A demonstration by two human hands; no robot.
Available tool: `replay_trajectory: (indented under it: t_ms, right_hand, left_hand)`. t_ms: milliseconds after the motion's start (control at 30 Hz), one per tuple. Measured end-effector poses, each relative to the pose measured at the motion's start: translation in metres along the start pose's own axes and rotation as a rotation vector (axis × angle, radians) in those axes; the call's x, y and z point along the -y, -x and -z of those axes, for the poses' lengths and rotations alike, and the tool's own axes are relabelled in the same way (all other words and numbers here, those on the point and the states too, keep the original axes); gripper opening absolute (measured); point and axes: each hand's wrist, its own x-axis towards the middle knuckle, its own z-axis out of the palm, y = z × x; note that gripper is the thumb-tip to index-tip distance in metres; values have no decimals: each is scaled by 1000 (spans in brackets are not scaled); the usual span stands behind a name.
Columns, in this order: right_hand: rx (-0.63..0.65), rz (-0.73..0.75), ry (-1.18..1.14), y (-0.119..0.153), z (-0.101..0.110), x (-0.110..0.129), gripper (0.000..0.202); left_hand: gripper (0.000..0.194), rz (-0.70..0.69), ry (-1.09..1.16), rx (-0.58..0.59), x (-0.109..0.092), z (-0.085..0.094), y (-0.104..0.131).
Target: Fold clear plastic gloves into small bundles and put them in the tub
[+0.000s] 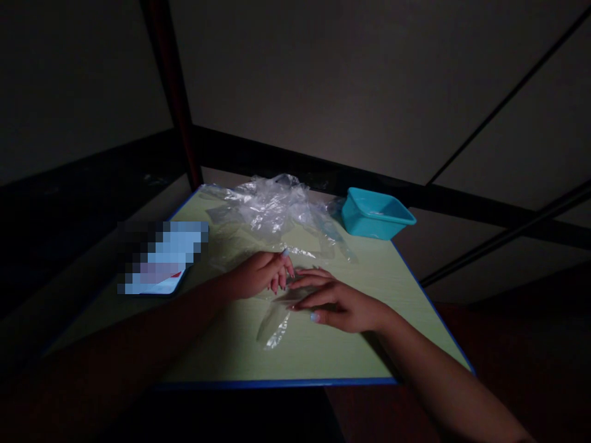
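My left hand (262,274) is over the middle of the table, its fingers curled and the thumb close against the index finger. What it pinches, if anything, I cannot make out. Facing it, my right hand (345,303) has its fingers stretched out and apart, palm down, over a thin clear plastic bag (276,326). The bag lies flat on the table, and part of it runs under the fingers of both hands. Behind the hands spreads a crumpled heap of clear plastic bags (272,206).
The small pale green table (332,360) has a blue edge. A turquoise plastic basket (376,215) stands at its back right corner. On the left is a lit phone (168,284), its screen blurred out. Dark wall panels rise behind the table.
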Motion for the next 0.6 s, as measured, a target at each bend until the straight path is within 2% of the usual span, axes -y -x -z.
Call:
replay_trajectory:
  t_ms: [100,333,433,533,600]
  right_hand:
    - [-33,44,-35,-2,1,2,36]
    - [-65,20,-34,-1,1,-3,38]
    - [-71,20,-31,-1,1,-5,36]
    - [-79,13,-33,-1,2,-6,36]
    - [-89,3,-37,-1,2,-6,38]
  left_hand:
    - [58,23,0,15,1,1,-1]
    - [69,60,54,25,-2,2,-3]
    - [72,35,69,-58,-5,5,-4]
    - [68,-26,29,-169,-8,9,-3]
    - [64,-48,-4,-197,-9,10,-3]
